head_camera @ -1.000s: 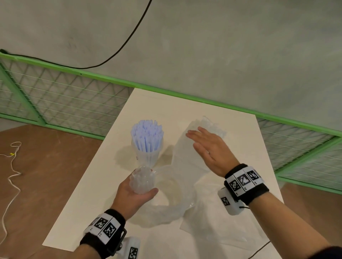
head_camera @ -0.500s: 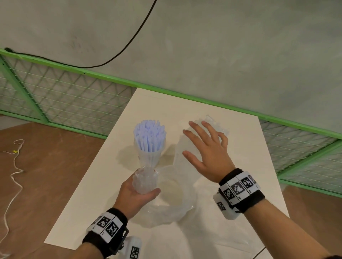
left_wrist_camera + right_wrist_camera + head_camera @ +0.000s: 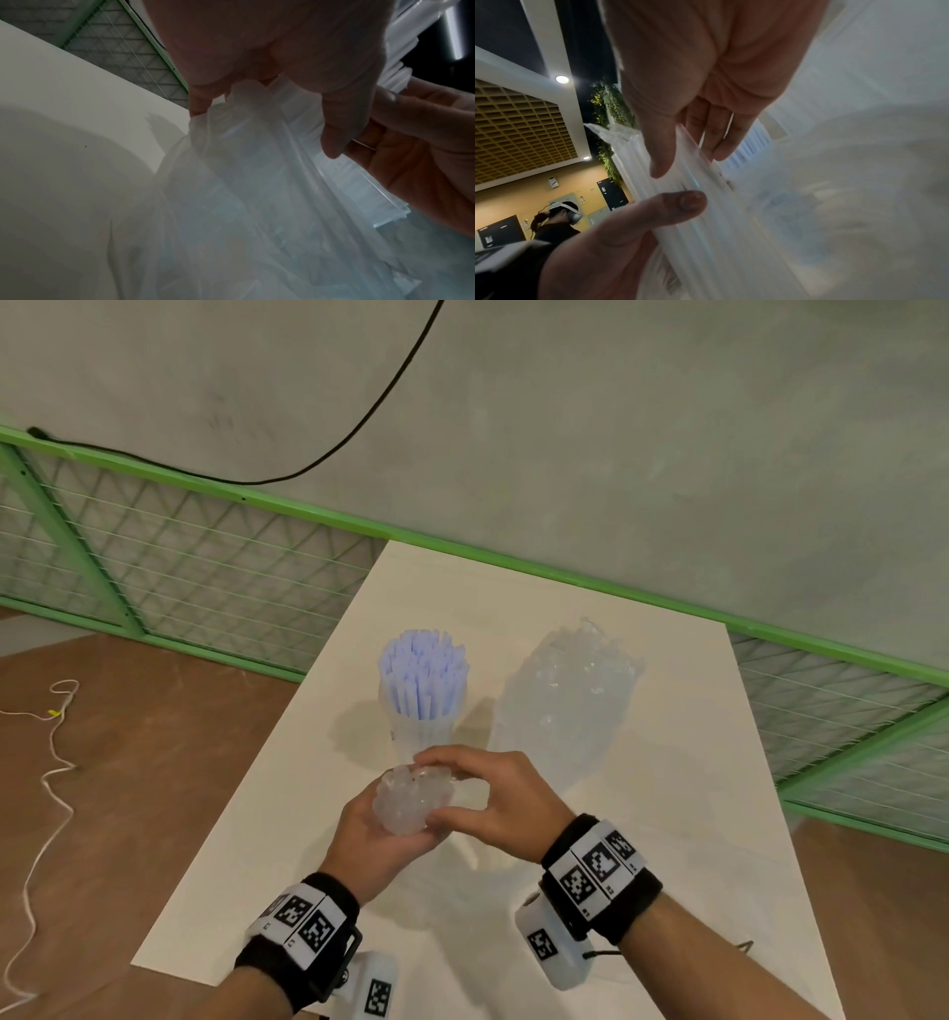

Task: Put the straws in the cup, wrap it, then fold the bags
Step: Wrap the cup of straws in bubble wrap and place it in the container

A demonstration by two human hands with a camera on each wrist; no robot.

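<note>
Now | left hand (image 3: 372, 839) grips bunched bag (image 3: 411, 797) | right hand (image 3: 500, 801) pinches same bag

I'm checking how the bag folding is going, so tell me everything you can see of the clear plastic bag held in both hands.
The clear plastic bag is thin, translucent, crinkled film, gathered at one end into a bunched wad. The left hand grips that wad from below, and the right hand pinches it from above, thumb against fingers. It is held above the near part of the white table, just in front of the cup of straws. The rest trails down toward the table, as the left wrist view shows.
</note>
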